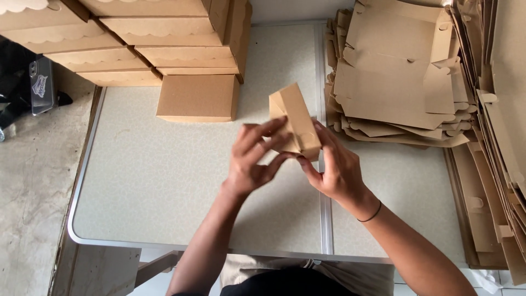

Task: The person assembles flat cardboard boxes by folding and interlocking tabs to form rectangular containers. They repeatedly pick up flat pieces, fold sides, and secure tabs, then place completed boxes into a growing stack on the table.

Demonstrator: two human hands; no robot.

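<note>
While both hands are working over the middle of the pale speckled table [164, 181], they're holding a small kraft cardboard box [296, 118] up in the air between them, tilted so one narrow end is pointing up and away. Left hand [253, 159] is gripping the box from its near left side, fingers [268, 130] curling over the face and the thumb pressing in underneath, so it's closed around the cardboard rather than spread out. Right hand [337, 167] is doing the same from the other side, pinching the lower corner of the box with its thumb and fingertips, and it's wearing a thin black band [371, 214] on the wrist. Just beyond the hands, a finished closed box [198, 97] is sitting flat on the table, touching a stack of folded boxes with scalloped flaps [137, 38] that's filling the far left corner. Over on the right, a messy pile of flat unfolded box blanks [394, 82] is lying on the table, with more flat cardboard sheets [496, 137] running down the right edge. A dark phone [41, 85] is lying off to the left on the concrete floor [27, 192].
</note>
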